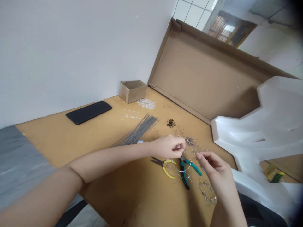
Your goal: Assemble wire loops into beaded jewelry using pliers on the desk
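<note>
Pale wall (71,47) ahead-left, orange-brown tabletop (132,201) under both hands, big cardboard tray (208,69) propped up beyond them.

Key relation: thin wire (182,171) sits between and just below the hands. Its visible arc bows toward the wearer; long axis runs roughly left-right, left hand to right hand. Left hand (169,146) is closer to the arc, right hand (214,164) just off its right end and a little nearer the wearer. Can't tell if the arc hangs clear or brushes the table.

Hand state: left curled closed, seemingly on wire, exact contact hidden by the fingers. Right in a narrow thumb-finger pinch, fine wire at the tips. Hands near each other, not touching.

Under the gap: green-handled pliers (194,167), behind the arc. Below left hand: yellow-handled pliers (168,174), nose pointing left.

Just past the fingertips: tangled metal pieces (190,141); beyond left hand, black rings (170,123). Past left forearm: straight wire bundle (139,129), slanting away to the right. Looped wire piece (207,192) lies nearer the wearer, just left of right wrist.
</note>
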The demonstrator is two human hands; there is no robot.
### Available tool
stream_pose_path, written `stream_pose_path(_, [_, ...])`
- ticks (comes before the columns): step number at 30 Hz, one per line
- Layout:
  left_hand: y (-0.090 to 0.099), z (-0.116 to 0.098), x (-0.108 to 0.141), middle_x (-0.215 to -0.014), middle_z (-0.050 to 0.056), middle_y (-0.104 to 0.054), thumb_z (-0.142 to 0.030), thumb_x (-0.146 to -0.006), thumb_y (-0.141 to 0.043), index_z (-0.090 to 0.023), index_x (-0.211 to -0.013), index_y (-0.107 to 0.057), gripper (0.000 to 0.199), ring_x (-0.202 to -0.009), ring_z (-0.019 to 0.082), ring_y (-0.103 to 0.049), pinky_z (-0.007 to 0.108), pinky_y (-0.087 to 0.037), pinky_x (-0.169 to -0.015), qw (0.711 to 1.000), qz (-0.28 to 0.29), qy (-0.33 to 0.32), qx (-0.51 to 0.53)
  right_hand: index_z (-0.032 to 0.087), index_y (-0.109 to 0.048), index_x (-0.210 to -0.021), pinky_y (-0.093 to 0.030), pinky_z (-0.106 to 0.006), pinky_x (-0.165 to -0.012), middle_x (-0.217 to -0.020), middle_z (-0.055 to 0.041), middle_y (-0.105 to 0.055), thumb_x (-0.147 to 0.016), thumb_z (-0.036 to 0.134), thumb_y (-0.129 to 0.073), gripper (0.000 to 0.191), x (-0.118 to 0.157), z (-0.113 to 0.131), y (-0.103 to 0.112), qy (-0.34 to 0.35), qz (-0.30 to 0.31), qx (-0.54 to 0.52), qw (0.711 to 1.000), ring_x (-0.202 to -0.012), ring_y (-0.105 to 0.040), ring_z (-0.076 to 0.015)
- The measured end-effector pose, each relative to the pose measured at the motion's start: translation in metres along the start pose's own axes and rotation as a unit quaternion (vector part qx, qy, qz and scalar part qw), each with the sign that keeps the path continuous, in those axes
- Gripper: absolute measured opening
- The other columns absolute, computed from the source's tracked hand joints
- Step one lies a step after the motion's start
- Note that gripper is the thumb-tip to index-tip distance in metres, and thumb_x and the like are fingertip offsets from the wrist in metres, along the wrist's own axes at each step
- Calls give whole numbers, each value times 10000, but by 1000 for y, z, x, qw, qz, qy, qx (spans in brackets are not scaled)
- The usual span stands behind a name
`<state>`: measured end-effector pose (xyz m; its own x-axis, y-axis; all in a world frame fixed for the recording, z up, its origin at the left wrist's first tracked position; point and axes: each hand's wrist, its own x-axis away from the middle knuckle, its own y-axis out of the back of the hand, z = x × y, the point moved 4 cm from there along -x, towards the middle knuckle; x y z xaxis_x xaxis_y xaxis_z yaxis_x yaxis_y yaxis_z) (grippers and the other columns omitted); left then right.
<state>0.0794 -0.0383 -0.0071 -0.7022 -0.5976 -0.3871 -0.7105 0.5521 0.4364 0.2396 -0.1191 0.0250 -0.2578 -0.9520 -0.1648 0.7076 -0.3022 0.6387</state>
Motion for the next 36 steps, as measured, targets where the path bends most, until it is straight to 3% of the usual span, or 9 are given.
stream_pose_path(4, [-2,4,0,-548,-68,-419,-145,-735,-493,-168,-741,-514,32,-504,55,-371,172,-304,-508,999,13,9,35,187,-639,-719,-428,-258,-515,-617,-15,-605,-721,465,-623,279,1,3,-1,2,-21,15,1000,-545,-518,-144])
stream_pose_path(10, [-12,17,-3,-581,-53,-483,-161,-786,-479,-156,-765,-481,21,-500,70,-497,188,-403,-521,962,103,121,223,202,-622,-677,-460,-274,-602,-743,-41,-610,-746,436,-605,244,0,10,0,75,-50,51,995,-663,-556,-167])
stream_pose_path(15, [-11,14,-5,-552,-49,-505,-101,-780,-489,-142,-737,-491,60,-504,67,-500,191,-413,-538,954,108,162,227,200,-622,-721,-460,-277,-567,-696,-33,-605,-759,442,-593,246,-1,5,-1,48,-15,19,999,-640,-568,-170])
stream_pose_path(25, [-11,15,-6,-581,-41,-528,-101,-759,-517,-147,-766,-517,47,-538,76,-504,206,-411,-570,956,116,157,220,198,-622,-725,-468,-303,-558,-629,-25,-596,-742,446,-606,250,-1,3,0,29,-7,-5,1000,-592,-557,-172])
stream_pose_path(32, [-10,12,-5,-773,-2,-578,-112,-683,-624,-153,-884,-571,212,-699,90,-532,207,-430,-654,972,57,118,193,199,-623,-710,-459,-289,-541,-644,-32,-613,-749,452,-597,257,-2,3,0,42,0,6,999,-594,-568,-175])
stream_pose_path(36, [-16,7,-3,-818,11,-604,-156,-681,-664,-146,-899,-577,235,-731,89,-549,221,-436,-699,955,57,137,256,202,-625,-719,-456,-276,-554,-698,-40,-610,-776,425,-578,236,0,10,-8,78,28,9,997,-622,-565,-168])
